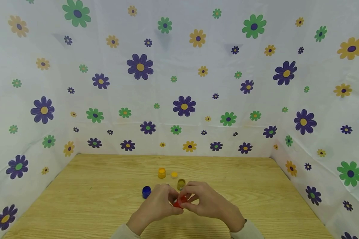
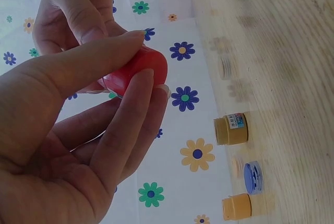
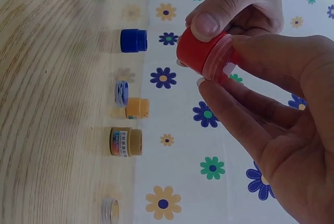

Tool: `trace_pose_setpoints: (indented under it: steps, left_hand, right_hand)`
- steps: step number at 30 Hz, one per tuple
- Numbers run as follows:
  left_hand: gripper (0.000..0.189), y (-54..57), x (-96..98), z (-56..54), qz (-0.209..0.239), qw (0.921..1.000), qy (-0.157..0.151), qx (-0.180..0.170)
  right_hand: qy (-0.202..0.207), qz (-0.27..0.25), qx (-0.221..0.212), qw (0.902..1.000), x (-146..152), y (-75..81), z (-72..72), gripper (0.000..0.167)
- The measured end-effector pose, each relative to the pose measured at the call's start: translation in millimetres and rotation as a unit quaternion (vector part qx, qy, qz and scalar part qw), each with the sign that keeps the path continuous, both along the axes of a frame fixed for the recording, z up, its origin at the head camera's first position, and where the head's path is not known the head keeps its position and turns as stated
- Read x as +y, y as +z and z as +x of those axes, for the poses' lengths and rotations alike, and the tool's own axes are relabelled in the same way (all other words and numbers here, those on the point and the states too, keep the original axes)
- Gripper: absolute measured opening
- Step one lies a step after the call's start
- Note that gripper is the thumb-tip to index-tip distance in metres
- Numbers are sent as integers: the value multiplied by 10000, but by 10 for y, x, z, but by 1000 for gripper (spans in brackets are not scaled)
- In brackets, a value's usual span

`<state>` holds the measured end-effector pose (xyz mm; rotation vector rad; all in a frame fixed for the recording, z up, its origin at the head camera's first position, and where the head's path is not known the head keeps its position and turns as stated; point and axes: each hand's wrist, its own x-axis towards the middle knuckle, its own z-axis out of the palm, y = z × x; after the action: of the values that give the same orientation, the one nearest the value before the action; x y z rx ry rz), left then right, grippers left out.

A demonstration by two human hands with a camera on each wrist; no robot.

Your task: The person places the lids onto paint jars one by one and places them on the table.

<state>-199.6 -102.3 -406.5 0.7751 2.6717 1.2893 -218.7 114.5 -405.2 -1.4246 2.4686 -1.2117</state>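
A small red paint jar (image 3: 197, 51) is held tilted above the table, between both hands. My left hand (image 1: 159, 203) grips its body with the thumb on one side and the fingertips on the other. At the jar's other end, my right hand (image 1: 209, 203) pinches the clear ridged lid (image 3: 217, 58) between thumb and fingers. The lid sits against the jar's mouth; whether it is loose I cannot tell. In the left wrist view the red jar (image 2: 148, 70) shows its rounded base, with the lid end hidden behind the left thumb.
Open jars of blue (image 1: 146, 192), yellow-orange (image 1: 162, 173) and ochre (image 1: 181, 184) paint stand on the wooden table (image 1: 107, 186) beyond the hands. A yellow lid (image 1: 174, 174), a blue-stained lid (image 3: 121, 94) and a clear lid (image 3: 110, 211) lie among them. Flowered cloth (image 1: 179, 86) encloses the table's back and sides.
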Motion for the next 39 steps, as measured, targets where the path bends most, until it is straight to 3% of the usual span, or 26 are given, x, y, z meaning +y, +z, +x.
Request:
trace_pose_setpoints:
  steps: [4, 11, 16, 22, 30, 34, 39]
  left_hand:
    - [16, 4, -7, -2, 2, 10000, 4, -29]
    - [17, 12, -9, -8, -43, 10000, -4, -69]
    - [17, 12, -8, -9, -39, 10000, 7, -90]
    - [17, 6, -8, -2, -85, 9998, 78, -153]
    - [21, -59, 9, -22, -157, 9994, 2, -312]
    - [26, -121, -34, -62, -380, 9990, -52, -236]
    - [21, -180, -84, -107, -496, 9985, -52, -205]
  right_hand:
    - [41, -30, 152, 9999, 5, -7, -2, 21]
    - [186, -120, 929, 9954, 10, -25, -25, 24]
    - [177, -100, 1117, 9935, 3, -27, -29, 24]
    - [120, 21, 896, 9959, -6, -15, 1, 23]
    - [-109, 590, 333, 9976, -16, 22, 9, 22]
    - [-305, 803, 394, 9955, 52, 39, -22, 25]
    - [-603, 669, 363, 9953, 162, 83, -62, 24]
